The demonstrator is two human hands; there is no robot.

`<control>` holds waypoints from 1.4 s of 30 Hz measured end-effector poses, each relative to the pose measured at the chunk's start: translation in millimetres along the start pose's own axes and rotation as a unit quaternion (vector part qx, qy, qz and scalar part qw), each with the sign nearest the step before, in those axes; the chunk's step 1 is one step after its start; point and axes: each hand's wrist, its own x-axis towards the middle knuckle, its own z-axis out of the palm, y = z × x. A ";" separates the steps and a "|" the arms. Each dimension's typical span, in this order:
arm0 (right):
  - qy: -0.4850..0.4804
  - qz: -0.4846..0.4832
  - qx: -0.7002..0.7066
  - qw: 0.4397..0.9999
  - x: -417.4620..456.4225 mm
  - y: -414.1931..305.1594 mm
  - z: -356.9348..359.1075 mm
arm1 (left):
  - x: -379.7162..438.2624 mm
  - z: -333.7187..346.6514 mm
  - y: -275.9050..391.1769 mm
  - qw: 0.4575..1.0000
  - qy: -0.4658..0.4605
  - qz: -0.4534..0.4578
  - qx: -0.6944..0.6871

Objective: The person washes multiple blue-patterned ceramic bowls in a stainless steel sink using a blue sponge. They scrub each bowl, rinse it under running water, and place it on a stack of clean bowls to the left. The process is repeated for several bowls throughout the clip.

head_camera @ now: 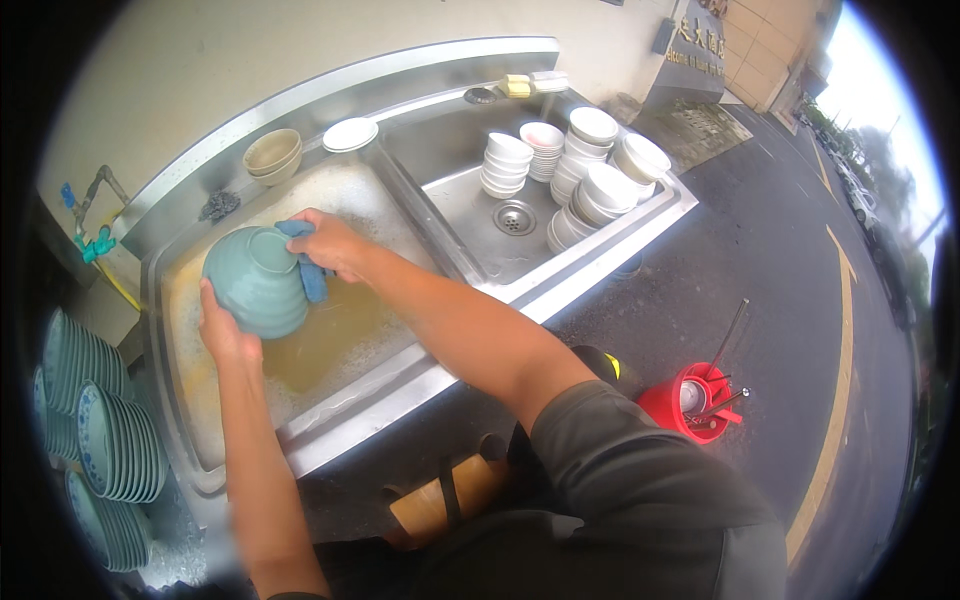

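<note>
A large blue-green ribbed bowl is tipped over the left sink basin, its round foot turned up toward me. My left hand grips it at the lower left side. With my right hand I hold a blue cloth against the bowl near its foot. Beneath them, murky brownish water with foam fills the left basin of the stainless-steel sink. The bowl's inside faces away and is hidden.
White bowls stand stacked in the right basin near a drain strainer. Beige bowls, white plates and a steel-wool scourer sit along the back ledge. Green plates are stacked at left. A red bucket holds utensils.
</note>
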 end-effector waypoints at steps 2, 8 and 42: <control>-0.009 -0.064 -0.003 0.998 -1.3 9.1 5.8 | -1.6 4.1 2.0 0.999 0.019 -0.035 -0.024; -0.007 -0.086 -0.043 0.995 0.1 9.9 12.5 | 29.2 -24.5 -7.7 0.996 0.012 -0.073 -0.049; 0.159 -0.464 -0.401 0.774 -20.6 28.7 99.0 | 32.7 -24.4 -20.6 0.987 -0.080 0.050 0.133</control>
